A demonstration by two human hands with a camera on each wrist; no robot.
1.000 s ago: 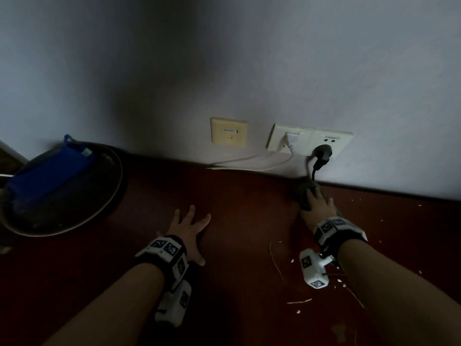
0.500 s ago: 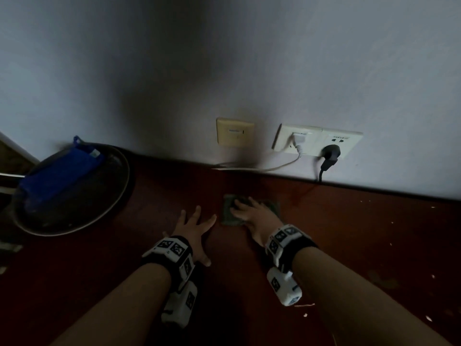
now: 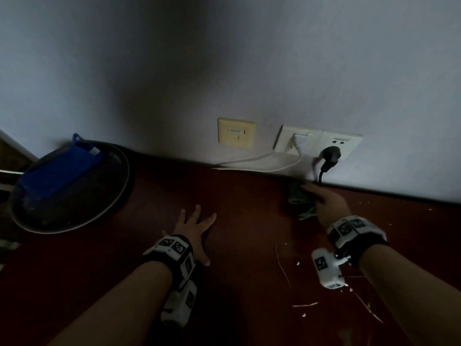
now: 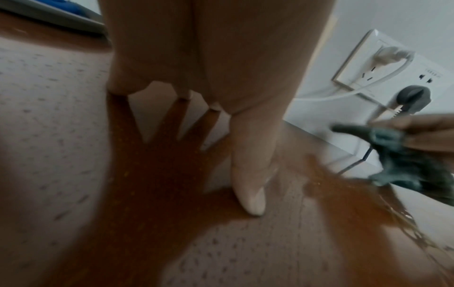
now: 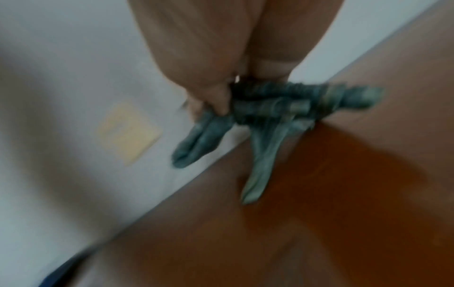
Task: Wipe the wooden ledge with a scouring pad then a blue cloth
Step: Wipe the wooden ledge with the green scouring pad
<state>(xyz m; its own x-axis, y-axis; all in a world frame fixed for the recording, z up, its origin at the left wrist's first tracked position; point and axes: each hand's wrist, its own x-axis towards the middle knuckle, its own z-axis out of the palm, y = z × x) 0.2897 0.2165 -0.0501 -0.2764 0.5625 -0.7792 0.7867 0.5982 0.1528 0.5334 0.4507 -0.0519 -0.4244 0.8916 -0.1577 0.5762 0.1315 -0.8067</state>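
The right hand (image 3: 329, 206) pinches the crumpled green scouring pad (image 5: 275, 104), right of centre in the head view, hard against the wall under the black plug (image 3: 329, 156). The left hand (image 3: 192, 228) is splayed flat on the wooden ledge (image 3: 249, 208) at centre, fingers straight. The blue cloth (image 3: 57, 171) waits in the dark pan (image 3: 99, 211) at the left edge.

My two cents: flatten that pad out so more of it scrubs, steer clear of the cords, and sweep toward the crumbs (image 3: 306, 305) at lower right.
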